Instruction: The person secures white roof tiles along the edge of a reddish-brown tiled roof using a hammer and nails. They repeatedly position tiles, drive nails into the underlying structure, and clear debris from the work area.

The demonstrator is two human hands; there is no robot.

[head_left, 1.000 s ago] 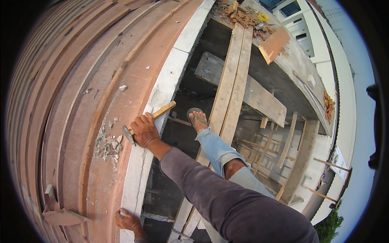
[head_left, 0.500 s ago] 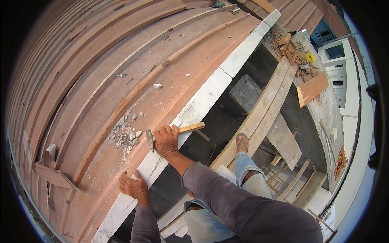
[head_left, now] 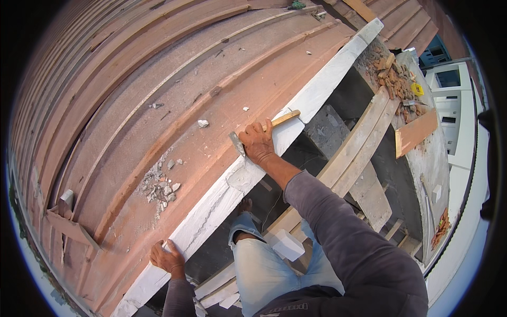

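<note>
Since 1.0 s ago, the right hand (head_left: 259, 143) has come further down the white ledge (head_left: 211, 211) with the hammer (head_left: 264, 129), and the left hand (head_left: 168, 258) now grips the ledge edge lower down. Fingers of the right hand are closed tight around the wooden handle. The long axis of the hammer runs from lower left to upper right; the metal head, I think, points at the red-brown moulding (head_left: 174, 127). Good work needs short, flat blows along the edge, the left hand holding well apart. Loose chips (head_left: 161, 182) lie nearby.
</note>
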